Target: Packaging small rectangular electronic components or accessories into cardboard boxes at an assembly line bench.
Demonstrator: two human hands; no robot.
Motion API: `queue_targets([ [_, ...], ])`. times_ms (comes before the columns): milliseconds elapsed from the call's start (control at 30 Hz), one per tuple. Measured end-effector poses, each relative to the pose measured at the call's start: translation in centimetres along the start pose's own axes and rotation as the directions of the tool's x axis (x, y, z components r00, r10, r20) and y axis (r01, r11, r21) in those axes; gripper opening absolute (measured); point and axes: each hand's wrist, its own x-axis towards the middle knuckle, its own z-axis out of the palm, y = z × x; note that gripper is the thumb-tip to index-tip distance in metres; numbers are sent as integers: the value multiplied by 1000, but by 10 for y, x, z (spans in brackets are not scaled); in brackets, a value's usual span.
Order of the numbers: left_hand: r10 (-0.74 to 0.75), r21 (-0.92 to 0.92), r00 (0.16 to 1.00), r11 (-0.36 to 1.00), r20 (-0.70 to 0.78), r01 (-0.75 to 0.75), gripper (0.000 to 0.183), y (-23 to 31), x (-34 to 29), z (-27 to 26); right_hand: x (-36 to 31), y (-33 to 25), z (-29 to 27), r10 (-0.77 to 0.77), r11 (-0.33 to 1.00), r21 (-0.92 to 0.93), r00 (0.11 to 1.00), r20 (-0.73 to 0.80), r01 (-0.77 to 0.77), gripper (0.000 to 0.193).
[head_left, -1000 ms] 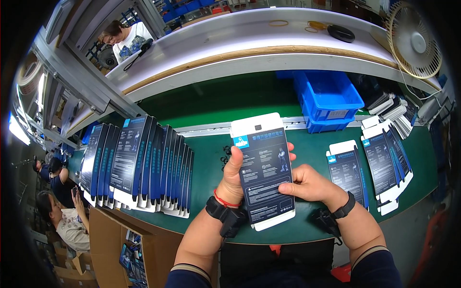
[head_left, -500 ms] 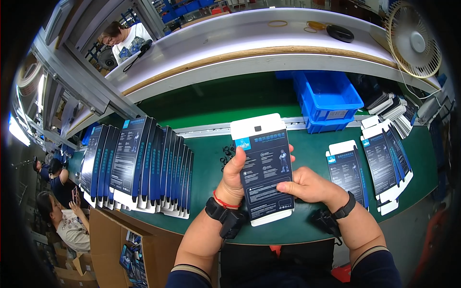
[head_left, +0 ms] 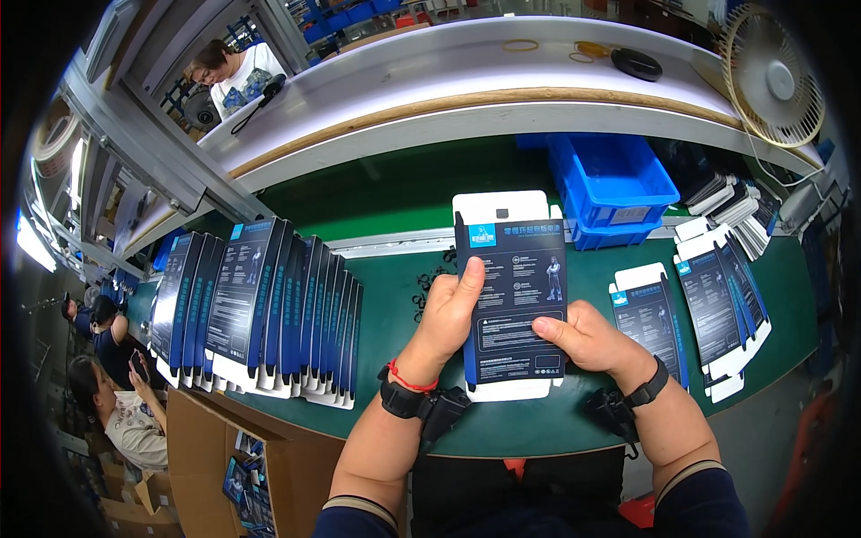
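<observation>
Between my two hands is a dark printed carton [head_left: 511, 300] with a blue corner patch and white flaps at its top and bottom ends. My left hand [head_left: 451, 309] grips its left edge, thumb lying along the front face. On the opposite edge my right hand [head_left: 592, 336] is closed too, its thumb pressed on the lower front. The fingers behind the carton are mostly hidden. It is held above the green tabletop [head_left: 404, 417], tilted so that its printed face shows.
A row of similar cartons [head_left: 238, 296] stands at left; flatter cartons [head_left: 646, 318] lie at right, with more [head_left: 713, 300] beside them. Stacked blue bins [head_left: 619, 193], small black pieces [head_left: 421, 291], a shelf [head_left: 404, 67], a fan [head_left: 776, 81] and a cardboard box [head_left: 206, 457] surround me. Other people sit nearby.
Both hands have moved the carton up and slightly right. It now sits straighter, and a strip of its left side shows. The surrounding cartons look unmoved.
</observation>
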Motion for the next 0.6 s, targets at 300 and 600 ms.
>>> queue_targets([
  [300, -56, -17, 998, 998, -9, 56, 48, 9, 0, 1, -1, -1, 1, -8, 999, 47, 1000, -8, 8, 36],
  [600, -13, -6, 998, 1000, -54, 13, 47, 7, -1, 7, 3, 5, 0, -5, 999, 47, 1000, -2, 5, 30],
])
